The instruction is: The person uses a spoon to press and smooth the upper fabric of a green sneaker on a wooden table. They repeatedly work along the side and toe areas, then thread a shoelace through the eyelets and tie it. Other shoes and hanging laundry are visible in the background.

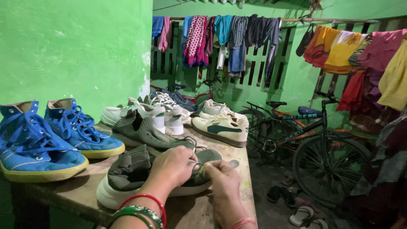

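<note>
Olive lace [198, 168] pinched in both grips, left hand [171, 166] and right hand [221, 176], over grey-green sneaker [140, 176] near wooden counter [199, 210] front edge, its mate [146, 131] behind, blue high-tops [51, 140] beside green wall [72, 46].

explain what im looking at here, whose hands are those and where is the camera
There is one picture, taken by a camera worn on a person's head, looking down at their own two bare hands. The left hand, with bangles on its wrist, and the right hand both pinch the laces of an olive-grey sneaker lying on a wooden table. Its partner lies behind it. Also on the table: a pair of blue high-top shoes, white sneakers and cream ones. Beside the table stands a bicycle, and clothes hang on a line by the green wall.
</note>
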